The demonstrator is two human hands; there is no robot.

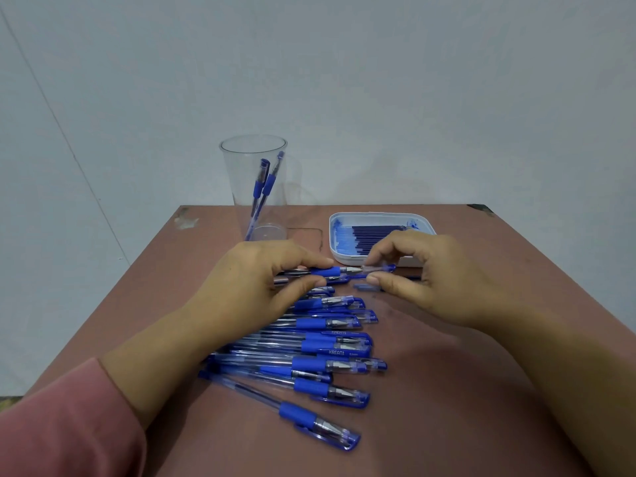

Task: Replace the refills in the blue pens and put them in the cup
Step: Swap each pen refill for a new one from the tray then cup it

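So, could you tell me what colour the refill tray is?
The tray is white; head view.

Pink left sleeve — bare hands

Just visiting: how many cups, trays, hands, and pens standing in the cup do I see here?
Cup: 1
Tray: 1
Pens in the cup: 2
Hands: 2, the left hand holding a pen, the right hand pinching a cap
Total: 6

The left hand is hiding the barrels of the upper pens. The right hand is covering part of the near rim of the tray.
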